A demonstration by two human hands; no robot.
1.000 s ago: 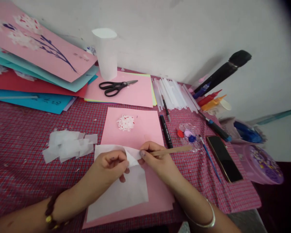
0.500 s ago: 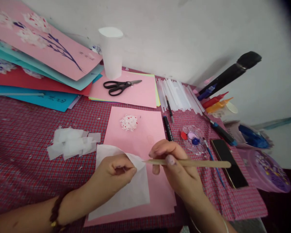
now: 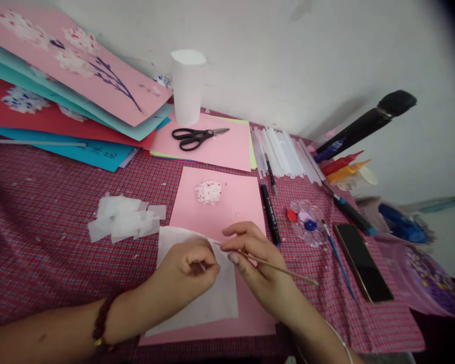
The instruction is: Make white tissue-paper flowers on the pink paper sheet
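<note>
My left hand (image 3: 191, 270) is closed in a pinch above a white sheet of thin paper (image 3: 197, 313); whatever sits between its fingertips is too small to make out. In my right hand (image 3: 263, 268) is a slim wooden craft stick (image 3: 288, 271), seen edge-on, its handle end slanting down to the right. The stick's front end is at my right fingertips, close to my left fingers but apart from them. Beneath the white sheet lies pink paper (image 3: 242, 202), with a white paper flower cluster flecked with red (image 3: 209, 192) near its top.
Cut white paper pieces (image 3: 127, 220) lie left. Behind are scissors (image 3: 197, 136), a white paper roll (image 3: 188, 88) and white strips (image 3: 284, 151). To the right are a black marker (image 3: 270, 215), a paint palette (image 3: 307, 222), a blue brush (image 3: 339, 260) and a phone (image 3: 364, 263).
The wooden stick has turned from its flat face to its edge and now tilts down to the right. My right hand has moved slightly left, toward my left hand. The view has shifted a little.
</note>
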